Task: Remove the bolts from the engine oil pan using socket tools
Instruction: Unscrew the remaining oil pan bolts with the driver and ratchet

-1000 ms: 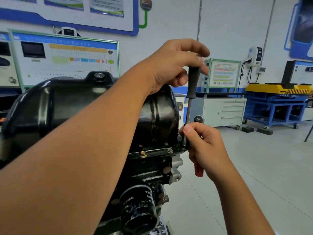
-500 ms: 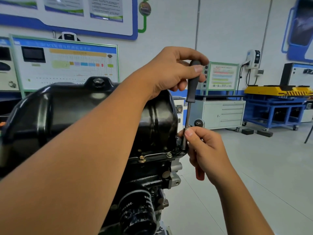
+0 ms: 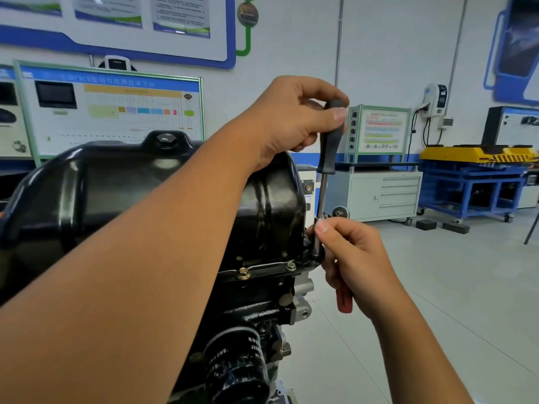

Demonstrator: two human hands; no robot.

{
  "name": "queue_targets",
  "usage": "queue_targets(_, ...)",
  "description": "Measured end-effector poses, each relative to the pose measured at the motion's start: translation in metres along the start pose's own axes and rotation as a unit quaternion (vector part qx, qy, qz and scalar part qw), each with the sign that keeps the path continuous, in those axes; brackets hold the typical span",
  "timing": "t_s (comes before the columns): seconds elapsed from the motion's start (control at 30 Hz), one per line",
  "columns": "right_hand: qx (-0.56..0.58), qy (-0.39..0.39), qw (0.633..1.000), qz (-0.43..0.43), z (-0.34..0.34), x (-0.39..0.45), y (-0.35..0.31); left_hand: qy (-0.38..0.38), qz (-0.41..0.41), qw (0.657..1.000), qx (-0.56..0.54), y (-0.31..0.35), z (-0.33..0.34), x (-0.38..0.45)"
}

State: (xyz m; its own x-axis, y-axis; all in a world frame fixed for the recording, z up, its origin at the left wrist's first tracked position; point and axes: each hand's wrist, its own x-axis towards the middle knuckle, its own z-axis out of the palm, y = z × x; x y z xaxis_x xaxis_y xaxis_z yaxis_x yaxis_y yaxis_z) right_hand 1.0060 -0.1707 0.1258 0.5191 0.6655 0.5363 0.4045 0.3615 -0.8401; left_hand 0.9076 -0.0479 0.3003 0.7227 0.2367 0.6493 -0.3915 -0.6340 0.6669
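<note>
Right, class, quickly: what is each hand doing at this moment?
Left hand: grips the black handle of the socket driver.
Right hand: pinches the socket at the oil pan flange, with a red-handled tool in its palm.

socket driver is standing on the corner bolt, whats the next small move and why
Probably twist the black handle with the left hand to back the bolt out: the socket sits upright on the oil pan flange corner, and the right hand steadies it.

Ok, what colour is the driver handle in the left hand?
Black driver handle, gripped by the left hand; head view.
</note>
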Motion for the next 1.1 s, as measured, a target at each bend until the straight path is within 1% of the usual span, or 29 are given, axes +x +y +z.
queue_targets(0.07,-0.003,0.025,1.000,-0.003,0.002,0.000,0.001,0.024,0.010,1.000,0.004,-0.002,0.001,0.000)
queue_targets(0.13,-0.009,0.034,0.999,-0.012,0.002,0.000,0.002,0.024,0.008,1.000,0.010,-0.002,0.001,0.001)
queue_targets(0.23,-0.034,-0.001,0.999,-0.023,-0.002,0.000,0.000,-0.018,-0.008,1.000,0.023,0.003,0.000,0.001)
queue_targets(0.3,-0.054,-0.027,0.998,-0.017,-0.005,0.000,-0.001,-0.028,-0.009,0.999,0.020,0.003,-0.001,0.001)
queue_targets(0.4,-0.052,-0.026,0.998,0.004,-0.007,0.000,0.000,-0.010,-0.004,1.000,0.004,0.002,0.000,0.000)
queue_targets(0.53,-0.042,0.009,0.999,-0.001,0.000,0.000,0.004,0.033,0.001,0.999,0.031,-0.001,0.002,0.001)
queue_targets(0.6,-0.036,0.014,0.999,-0.006,0.002,0.001,0.005,0.021,-0.002,0.999,0.031,-0.001,0.002,0.001)
queue_targets(0.73,-0.057,-0.032,0.998,-0.011,-0.004,0.001,0.000,-0.031,-0.008,0.999,0.020,0.004,-0.001,-0.001)
queue_targets(0.8,-0.051,-0.050,0.997,-0.002,-0.008,0.001,0.000,-0.037,0.002,0.999,0.016,0.004,-0.001,-0.002)
queue_targets(0.83,-0.043,-0.051,0.998,0.003,-0.009,0.001,0.000,-0.028,0.004,1.000,0.010,0.004,0.000,-0.003)
queue_targets(0.9,-0.030,-0.036,0.999,0.009,-0.007,0.001,0.000,0.000,0.000,1.000,0.018,0.004,0.001,-0.002)
queue_targets(0.97,-0.019,-0.007,1.000,0.007,-0.005,0.001,0.002,0.018,0.003,0.999,0.048,0.001,0.003,0.000)
queue_targets(1.03,-0.025,0.015,1.000,0.001,-0.004,0.001,0.003,0.021,0.013,0.997,0.074,-0.001,0.004,0.002)
queue_targets(1.1,-0.030,0.011,0.999,-0.005,-0.004,0.001,0.004,0.018,0.018,0.996,0.085,-0.003,0.006,0.003)
